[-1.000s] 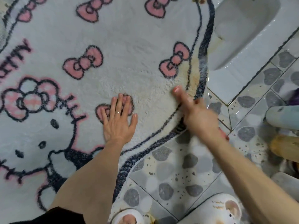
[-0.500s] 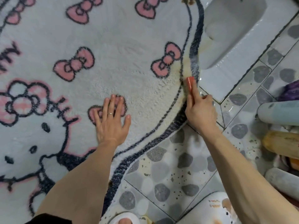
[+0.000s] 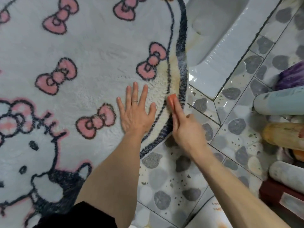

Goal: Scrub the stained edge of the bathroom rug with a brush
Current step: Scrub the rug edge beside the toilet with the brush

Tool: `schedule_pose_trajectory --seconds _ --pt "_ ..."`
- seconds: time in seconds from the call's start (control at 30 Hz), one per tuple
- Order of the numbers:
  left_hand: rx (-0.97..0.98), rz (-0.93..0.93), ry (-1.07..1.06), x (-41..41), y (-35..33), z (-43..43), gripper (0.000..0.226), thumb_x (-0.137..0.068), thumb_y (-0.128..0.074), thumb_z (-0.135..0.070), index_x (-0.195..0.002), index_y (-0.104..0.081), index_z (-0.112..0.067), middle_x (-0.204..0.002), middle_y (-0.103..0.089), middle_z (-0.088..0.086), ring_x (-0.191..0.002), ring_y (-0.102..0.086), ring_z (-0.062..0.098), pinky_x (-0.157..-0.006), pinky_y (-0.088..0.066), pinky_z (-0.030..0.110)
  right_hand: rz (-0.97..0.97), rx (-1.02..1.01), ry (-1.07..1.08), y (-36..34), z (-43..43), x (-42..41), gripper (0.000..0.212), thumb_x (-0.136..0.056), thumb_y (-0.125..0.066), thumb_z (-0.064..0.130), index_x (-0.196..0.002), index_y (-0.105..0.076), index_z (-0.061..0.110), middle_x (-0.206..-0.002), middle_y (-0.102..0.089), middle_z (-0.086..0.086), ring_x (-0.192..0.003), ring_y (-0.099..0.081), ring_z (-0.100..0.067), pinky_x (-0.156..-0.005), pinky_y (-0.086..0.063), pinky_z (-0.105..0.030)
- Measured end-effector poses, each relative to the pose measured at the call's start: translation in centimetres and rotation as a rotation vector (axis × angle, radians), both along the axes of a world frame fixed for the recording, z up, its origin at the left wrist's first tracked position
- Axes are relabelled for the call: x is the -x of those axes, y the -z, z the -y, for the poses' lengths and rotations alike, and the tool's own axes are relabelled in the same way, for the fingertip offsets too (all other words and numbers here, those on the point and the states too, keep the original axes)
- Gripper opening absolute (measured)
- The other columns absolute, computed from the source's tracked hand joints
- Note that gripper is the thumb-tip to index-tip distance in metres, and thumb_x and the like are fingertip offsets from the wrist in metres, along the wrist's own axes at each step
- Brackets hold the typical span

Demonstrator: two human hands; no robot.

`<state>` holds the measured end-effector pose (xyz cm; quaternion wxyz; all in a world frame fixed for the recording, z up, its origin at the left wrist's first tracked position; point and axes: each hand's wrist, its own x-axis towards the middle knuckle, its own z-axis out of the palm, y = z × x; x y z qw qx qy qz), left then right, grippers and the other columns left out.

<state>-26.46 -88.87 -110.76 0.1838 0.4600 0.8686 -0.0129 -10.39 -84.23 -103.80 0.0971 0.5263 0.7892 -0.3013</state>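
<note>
- The rug (image 3: 90, 55) is big, soft and fluffy. It lies flat on the tiled floor (image 3: 164, 178). It looks floppy, so it may bunch up or slide when rubbed.
- The stained edge (image 3: 174, 76) is the yellow-brown patch by the dark border, near the white toilet pan (image 3: 213, 30).
- The left grip (image 3: 135, 112) is spread wide and flat. It presses the rug down just beside the stain. I think that is a good place to pin it.
- The right grip (image 3: 185, 129) holds the brush (image 3: 172, 100), with fingers laid along its top. Only the orange-red tip shows, so I cannot tell how the thumb sits.
- The brush looks small, light and hard. Its tip sits on the rug's edge, just below the stain.
- The tiles look shiny and maybe wet, so the rug may slip.
- Holding the brush close to its tip should help push it deep into the fluff.
</note>
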Motion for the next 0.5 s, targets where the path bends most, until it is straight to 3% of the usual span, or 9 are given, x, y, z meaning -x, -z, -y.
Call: schedule_pose_trajectory --seconds 0.1,0.2,0.33,0.43,0.5 --pt "-0.013 0.011 0.014 0.1 -0.2 0.3 0.069 -0.099 -0.016 -0.061 -0.159 0.01 -0.038 -0.166 0.021 -0.006 -0.152 0.021 0.016 -0.122 0.009 0.055 0.003 0.107 -0.145 -2.1 6.3 -1.7 0.056 -0.106 -0.021 0.051 -0.143 0.018 0.066 -0.089 -0.042 -0.003 -0.06 -0.054 -0.028 -0.071 -0.056 -0.051" --pt "0.001 0.011 -0.008 0.2 -0.1 0.0 0.068 -0.099 -0.016 -0.061 -0.158 0.011 -0.039 -0.165 0.023 -0.007 -0.152 0.022 0.015 -0.122 0.009 0.054 -0.012 -0.093 -0.129 -0.4 -0.5 0.4 0.051 -0.103 -0.014 0.058 -0.146 0.014 0.064 -0.082 -0.043 -0.004 -0.058 -0.05 -0.027 -0.067 -0.052 -0.044" --pt "0.031 0.006 0.013 0.2 0.0 0.0 0.069 -0.098 -0.012 -0.062 -0.157 0.015 -0.039 -0.164 0.027 -0.007 -0.151 0.024 0.016 -0.122 0.009 0.055 0.001 -0.104 0.095 1.4 -8.2 4.0 0.049 -0.104 -0.01 0.06 -0.151 0.003 0.059 -0.093 -0.056 -0.016 -0.07 -0.05 -0.026 -0.069 -0.042 -0.041" --pt "0.047 0.013 0.025 0.4 -0.2 -0.2 0.07 -0.098 -0.013 -0.063 -0.156 0.018 -0.039 -0.163 0.03 -0.006 -0.15 0.027 0.016 -0.122 0.008 0.056 -0.036 0.022 0.04 -0.2 -2.2 2.8 0.051 -0.106 -0.017 0.054 -0.149 0.01 0.061 -0.086 -0.05 -0.011 -0.058 -0.05 -0.023 -0.067 -0.054 -0.045" --pt "0.062 0.013 0.024 0.4 -0.3 -0.4 0.072 -0.097 -0.013 -0.065 -0.156 0.02 -0.039 -0.163 0.031 -0.006 -0.149 0.029 0.016 -0.122 0.008 0.057 0.009 0.109 -0.05 -2.2 1.9 0.7 0.055 -0.107 -0.021 0.051 -0.145 0.016 0.064 -0.087 -0.047 -0.009 -0.055 -0.046 -0.023 -0.066 -0.055 -0.046"
